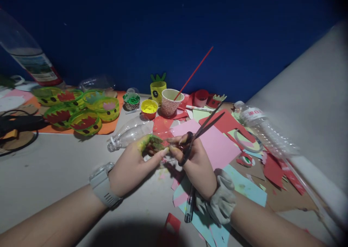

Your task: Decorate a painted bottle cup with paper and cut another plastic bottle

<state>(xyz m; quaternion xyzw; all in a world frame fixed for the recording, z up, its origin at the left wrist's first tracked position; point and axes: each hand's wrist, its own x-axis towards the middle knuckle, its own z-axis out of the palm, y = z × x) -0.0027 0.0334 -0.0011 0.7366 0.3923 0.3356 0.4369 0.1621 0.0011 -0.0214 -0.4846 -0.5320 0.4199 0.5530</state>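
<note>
My left hand (pixel 141 160), stained green and yellow along the index finger, is closed with its thumb against the fingers. What it pinches, if anything, is too small to make out. My right hand (pixel 193 160) has a pair of dark scissors (pixel 205 129) looped over its fingers, the blades parted and pointing up and away to the right. The thumb and fingertips of both hands meet over the table. Just behind the left hand lies a clear plastic bottle (pixel 130 133) on its side. A pink paper sheet (pixel 217 143) lies beside the right hand.
Several yellow-green cups with paper cutouts (pixel 85 123) stand at left on orange paper. Along the back are green paint (pixel 132 99), yellow paint (pixel 149 107) and a patterned cup (pixel 170 107) holding a red stick. Paper scraps, tape (pixel 248 141) and another bottle (pixel 269 131) crowd the right.
</note>
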